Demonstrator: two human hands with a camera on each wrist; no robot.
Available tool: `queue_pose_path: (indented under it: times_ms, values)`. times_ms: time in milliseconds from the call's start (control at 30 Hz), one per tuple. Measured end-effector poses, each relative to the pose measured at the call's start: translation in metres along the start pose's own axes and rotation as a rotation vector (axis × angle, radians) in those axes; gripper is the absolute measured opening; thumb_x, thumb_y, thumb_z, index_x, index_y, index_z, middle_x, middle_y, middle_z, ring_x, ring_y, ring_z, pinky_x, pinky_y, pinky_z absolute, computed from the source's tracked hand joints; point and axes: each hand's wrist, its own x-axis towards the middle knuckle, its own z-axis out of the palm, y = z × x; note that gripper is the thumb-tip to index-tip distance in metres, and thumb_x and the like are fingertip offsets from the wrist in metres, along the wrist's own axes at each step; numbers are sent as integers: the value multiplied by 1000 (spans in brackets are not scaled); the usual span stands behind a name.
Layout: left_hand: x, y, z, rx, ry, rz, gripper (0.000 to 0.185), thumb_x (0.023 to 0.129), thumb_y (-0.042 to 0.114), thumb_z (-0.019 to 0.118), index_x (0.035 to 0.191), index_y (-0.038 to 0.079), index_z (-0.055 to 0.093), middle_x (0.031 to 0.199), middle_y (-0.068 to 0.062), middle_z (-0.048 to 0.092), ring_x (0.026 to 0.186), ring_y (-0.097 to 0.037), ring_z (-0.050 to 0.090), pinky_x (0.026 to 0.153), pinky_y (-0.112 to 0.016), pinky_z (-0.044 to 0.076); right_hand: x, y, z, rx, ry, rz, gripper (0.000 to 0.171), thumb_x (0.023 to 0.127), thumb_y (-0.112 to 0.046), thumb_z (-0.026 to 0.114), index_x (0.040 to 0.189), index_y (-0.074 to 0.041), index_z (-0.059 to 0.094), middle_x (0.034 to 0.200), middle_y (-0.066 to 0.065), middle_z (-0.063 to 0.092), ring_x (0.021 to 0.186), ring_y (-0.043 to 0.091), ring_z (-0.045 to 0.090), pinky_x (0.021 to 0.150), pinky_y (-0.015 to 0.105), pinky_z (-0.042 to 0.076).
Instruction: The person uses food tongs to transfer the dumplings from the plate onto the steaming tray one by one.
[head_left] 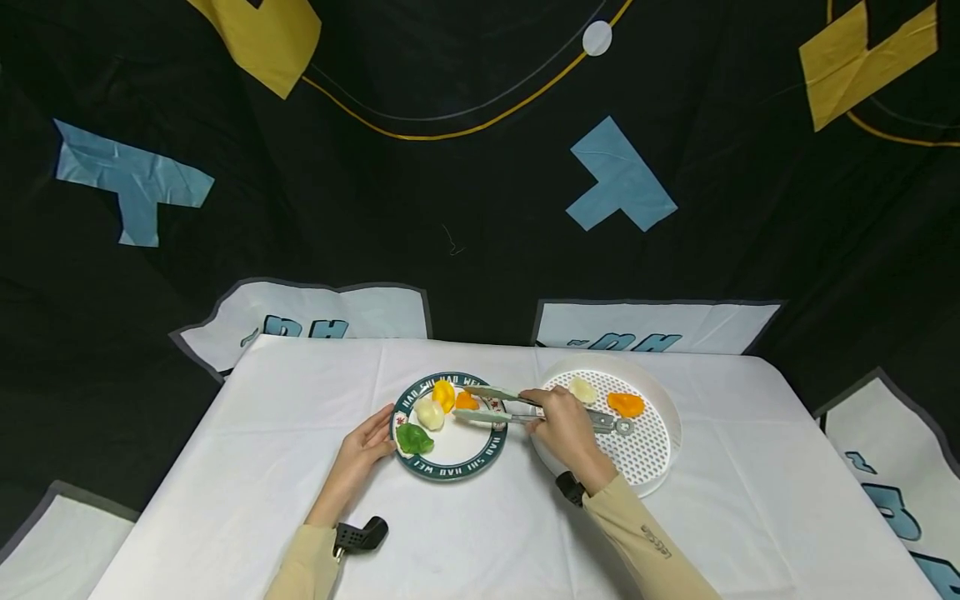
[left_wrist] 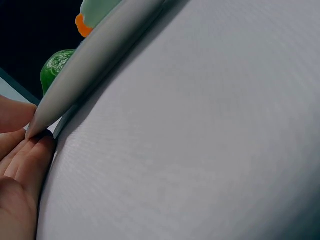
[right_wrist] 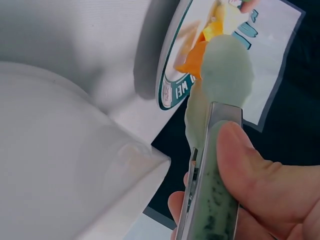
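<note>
My left hand (head_left: 363,457) pinches the left rim of a round plate (head_left: 447,473) with a green lettered border. In the left wrist view the thumb lies on top of the plate's edge (left_wrist: 82,70), fingers beneath. On the plate sit a green pepper-like piece (head_left: 414,439), a pale piece (head_left: 430,413), a yellow piece (head_left: 443,395) and an orange piece (head_left: 467,401). My right hand (head_left: 564,427) grips metal tongs (right_wrist: 210,200) with pale green tips. Those tips reach over the plate, one on either side of the orange piece; whether they squeeze it I cannot tell.
Right of the plate stands a round white tray (head_left: 670,417) with a perforated bottom, under my right hand. In it lie another pale piece (head_left: 582,389) and another orange piece (head_left: 626,405). A white cloth (head_left: 465,542) covers the table; a black curtain (head_left: 450,217) hangs behind.
</note>
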Motion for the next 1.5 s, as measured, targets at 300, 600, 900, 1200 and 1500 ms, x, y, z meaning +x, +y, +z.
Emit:
queue_pose_path:
  times_ms: [300, 600, 900, 1200, 1500]
  values:
    - [1, -1, 0, -9, 11, -1, 62, 88, -10, 51, 146, -5, 30, 149, -23, 31, 135, -30, 34, 101, -18, 38, -4, 0, -8, 29, 46, -6, 42, 64, -1, 83, 104, -4, 73, 93, 12, 71, 79, 25, 61, 66, 39, 55]
    - [1, -1, 0, -15, 5, 4, 63, 87, -10, 51, 146, -5, 29, 149, -24, 31, 135, -31, 34, 102, -19, 38, -11, 5, -31, 120, 83, 4, 44, 64, 6, 81, 106, -1, 72, 96, 13, 70, 80, 26, 60, 66, 37, 53]
    - [0, -2, -1, -19, 8, 1, 62, 89, -6, 53, 146, -4, 30, 149, -23, 31, 135, -30, 34, 101, -17, 37, -21, 19, -58, 113, 113, 25, 46, 65, 4, 81, 110, -3, 71, 98, 12, 71, 84, 28, 61, 70, 45, 53]
    - [-1, 0, 0, -36, -8, -2, 63, 90, -5, 52, 148, -3, 27, 150, -23, 29, 136, -29, 33, 104, -19, 35, -41, 40, -82, 90, 146, 78, 46, 65, 6, 81, 110, 1, 70, 96, 15, 69, 85, 28, 61, 70, 45, 52]
    - [-1, 0, -1, -14, -4, -11, 64, 89, -6, 52, 148, -3, 28, 151, -22, 28, 137, -29, 32, 103, -18, 34, -63, 61, -96, 41, 177, 138, 47, 65, 7, 81, 110, 2, 70, 92, 19, 68, 78, 29, 60, 61, 42, 48]
